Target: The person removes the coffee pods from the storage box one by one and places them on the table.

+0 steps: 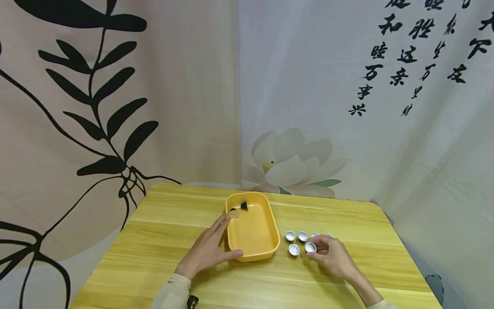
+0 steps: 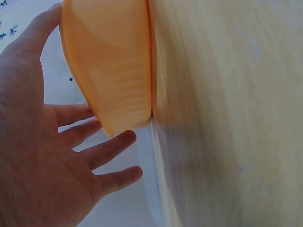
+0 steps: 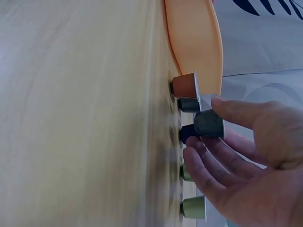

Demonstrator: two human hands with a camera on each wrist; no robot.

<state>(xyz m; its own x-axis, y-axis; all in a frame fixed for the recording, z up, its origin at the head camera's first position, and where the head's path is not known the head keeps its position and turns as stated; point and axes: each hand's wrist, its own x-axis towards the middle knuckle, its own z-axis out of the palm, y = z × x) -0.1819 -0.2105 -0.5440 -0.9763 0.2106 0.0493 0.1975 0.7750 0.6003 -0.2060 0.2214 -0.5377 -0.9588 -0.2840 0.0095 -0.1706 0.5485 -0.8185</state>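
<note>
In the head view my left hand (image 1: 208, 249) rests at the left side of a yellow plastic tray (image 1: 254, 234), fingers and thumb spread along its rim. The left wrist view shows that hand's fingers (image 2: 111, 147) extended beside the tray wall. My right hand (image 1: 335, 259) pinches a dark grey-green coffee capsule (image 3: 208, 124) between thumb and fingers, its silver lid facing up. Close around it stand more capsules on the table: a brown one (image 3: 183, 86), a dark blue one (image 3: 186, 134) and a light green one (image 3: 193, 207). Inside the tray's far left part lie a dark capsule (image 1: 244, 206) and another capsule (image 1: 233, 213).
All this is on a wood-grain table (image 1: 162, 240) with rounded far corners. Behind it hangs a cloth backdrop (image 1: 200, 107) printed with leaves, a lotus and writing. A dark object (image 1: 192, 301) shows by the left sleeve.
</note>
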